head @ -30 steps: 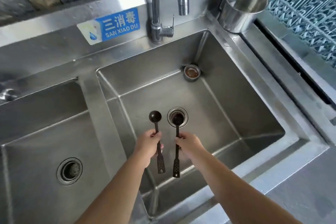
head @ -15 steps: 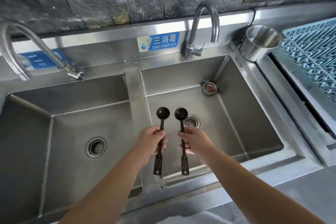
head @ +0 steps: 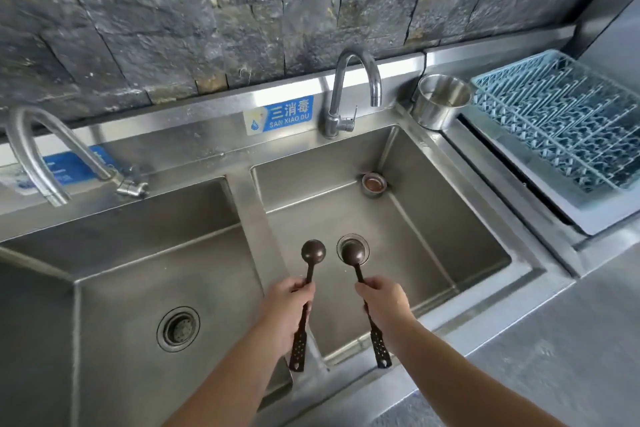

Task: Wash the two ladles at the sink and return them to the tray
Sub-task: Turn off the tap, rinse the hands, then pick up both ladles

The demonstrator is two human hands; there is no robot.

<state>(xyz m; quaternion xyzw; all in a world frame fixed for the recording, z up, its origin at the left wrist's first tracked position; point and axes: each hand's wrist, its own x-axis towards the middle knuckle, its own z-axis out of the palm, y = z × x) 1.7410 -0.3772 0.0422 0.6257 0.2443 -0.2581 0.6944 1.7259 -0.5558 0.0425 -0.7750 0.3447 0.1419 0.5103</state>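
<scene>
My left hand (head: 287, 305) grips the handle of a small dark ladle (head: 312, 251), whose bowl points away from me over the right basin (head: 433, 239). My right hand (head: 384, 302) holds a second dark ladle (head: 353, 253) the same way, its bowl above the basin's drain (head: 363, 241). The two ladles are side by side, a little apart, with their perforated handle ends sticking out below my fists. A curved faucet (head: 356, 87) stands behind this basin; no water runs from it. No tray is clearly seen.
A second basin (head: 138, 253) with its own drain and faucet (head: 41, 156) lies to the left. A steel cup (head: 440, 100) stands at the sink's back right corner. A blue dish rack (head: 561, 121) sits right of it. A small metal strainer cup (head: 374, 184) rests in the right basin.
The view has pulled back and tilted up, showing more wall and the left basin. My hands and both ladles have spread slightly apart and stay over the right basin.
</scene>
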